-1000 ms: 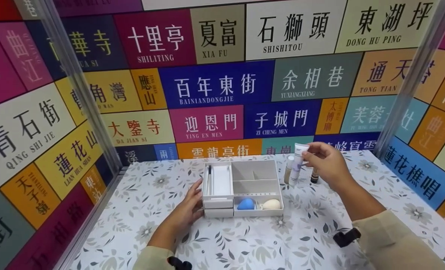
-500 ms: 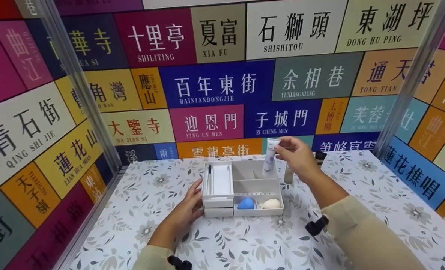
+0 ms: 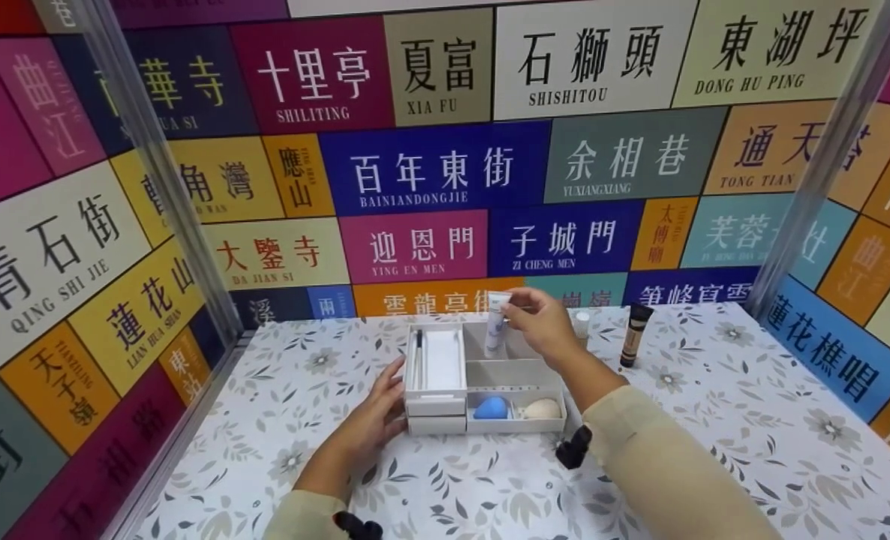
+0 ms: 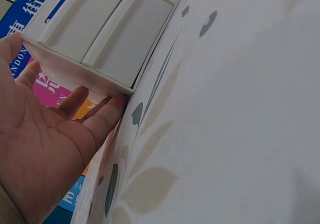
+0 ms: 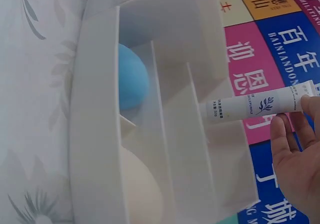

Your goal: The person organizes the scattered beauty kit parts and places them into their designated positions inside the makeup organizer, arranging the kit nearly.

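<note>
My right hand (image 3: pixel 542 315) pinches a white cosmetic tube (image 3: pixel 496 330) near its flat crimped end. The tube hangs upright with its lower end in the back compartment of a white organizer box (image 3: pixel 516 426); blue print shows on the tube (image 5: pixel 262 103) in the right wrist view. My left hand (image 3: pixel 374 412) rests with extended fingers along the organizer's left side, fingertips (image 4: pixel 117 104) at its lower edge in the left wrist view. A blue makeup sponge (image 3: pixel 491 407) and a cream one (image 3: pixel 542 409) lie in the front compartment.
A thin brush (image 3: pixel 419 356) lies in the organizer's raised left tray, above two small drawers (image 4: pixel 130 39). Behind my right forearm stands a white-capped bottle (image 3: pixel 581 324), mostly hidden. Farther right, a black and tan tube (image 3: pixel 632 341) stands on the flower-patterned tabletop (image 3: pixel 715 375).
My right hand has carried the white tube leftward from beside the bottle, over the organizer, and lowered it into the back compartment. The left hand has stayed in place.
</note>
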The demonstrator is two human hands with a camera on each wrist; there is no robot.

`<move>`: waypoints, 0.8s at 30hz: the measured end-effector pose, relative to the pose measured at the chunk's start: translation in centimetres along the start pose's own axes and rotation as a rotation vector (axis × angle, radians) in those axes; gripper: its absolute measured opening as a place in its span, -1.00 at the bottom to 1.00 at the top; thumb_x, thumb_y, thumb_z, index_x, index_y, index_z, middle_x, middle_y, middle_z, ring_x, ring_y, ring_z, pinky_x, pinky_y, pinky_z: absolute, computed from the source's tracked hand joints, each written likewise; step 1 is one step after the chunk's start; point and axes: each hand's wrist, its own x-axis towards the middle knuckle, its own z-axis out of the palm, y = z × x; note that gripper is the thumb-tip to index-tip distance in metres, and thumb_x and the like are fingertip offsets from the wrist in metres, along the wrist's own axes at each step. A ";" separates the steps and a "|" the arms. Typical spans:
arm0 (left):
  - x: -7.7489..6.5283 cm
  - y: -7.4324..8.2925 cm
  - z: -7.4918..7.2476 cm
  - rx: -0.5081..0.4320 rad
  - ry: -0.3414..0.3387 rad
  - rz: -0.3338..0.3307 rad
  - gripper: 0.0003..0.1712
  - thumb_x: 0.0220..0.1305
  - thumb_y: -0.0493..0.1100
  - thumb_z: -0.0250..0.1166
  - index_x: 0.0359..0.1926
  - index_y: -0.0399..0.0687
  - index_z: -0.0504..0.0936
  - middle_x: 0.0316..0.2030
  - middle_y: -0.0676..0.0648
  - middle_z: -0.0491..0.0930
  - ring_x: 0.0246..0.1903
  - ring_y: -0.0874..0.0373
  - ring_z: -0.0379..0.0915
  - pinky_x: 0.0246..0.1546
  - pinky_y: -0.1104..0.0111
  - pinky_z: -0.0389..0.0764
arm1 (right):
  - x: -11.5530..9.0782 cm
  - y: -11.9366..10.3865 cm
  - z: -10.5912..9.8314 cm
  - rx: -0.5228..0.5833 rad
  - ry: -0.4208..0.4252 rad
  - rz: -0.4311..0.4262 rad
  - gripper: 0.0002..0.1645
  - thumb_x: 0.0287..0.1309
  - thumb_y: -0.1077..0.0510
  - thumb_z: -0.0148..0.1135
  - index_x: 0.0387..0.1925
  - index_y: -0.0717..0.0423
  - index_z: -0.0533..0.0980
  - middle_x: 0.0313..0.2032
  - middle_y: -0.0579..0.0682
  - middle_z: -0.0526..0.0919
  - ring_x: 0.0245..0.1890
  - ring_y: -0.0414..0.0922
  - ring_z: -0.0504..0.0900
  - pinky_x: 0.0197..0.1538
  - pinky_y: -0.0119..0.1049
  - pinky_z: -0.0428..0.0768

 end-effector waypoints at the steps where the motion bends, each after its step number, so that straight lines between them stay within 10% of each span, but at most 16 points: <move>1: 0.0 0.0 -0.1 0.001 -0.002 -0.001 -0.28 0.58 0.34 0.11 0.62 0.81 0.06 0.71 0.01 0.00 0.66 -0.11 0.13 0.66 -0.06 0.22 | 0.1 0.2 0.4 0.003 -0.002 0.005 -0.59 0.39 0.22 0.40 0.19 0.29 0.61 0.01 0.13 0.71 -0.08 -0.19 0.71 0.02 -0.35 0.80; 24: 0.1 -0.1 0.0 -0.008 0.005 -0.007 -0.27 0.57 0.33 0.14 0.62 0.82 0.07 0.71 0.01 0.01 0.66 -0.10 0.14 0.67 -0.06 0.22 | 0.3 3.1 4.2 -0.053 -0.029 0.060 -0.60 0.35 0.26 0.42 0.18 0.27 0.66 0.07 0.24 0.76 -0.01 -0.05 0.77 0.06 -0.24 0.82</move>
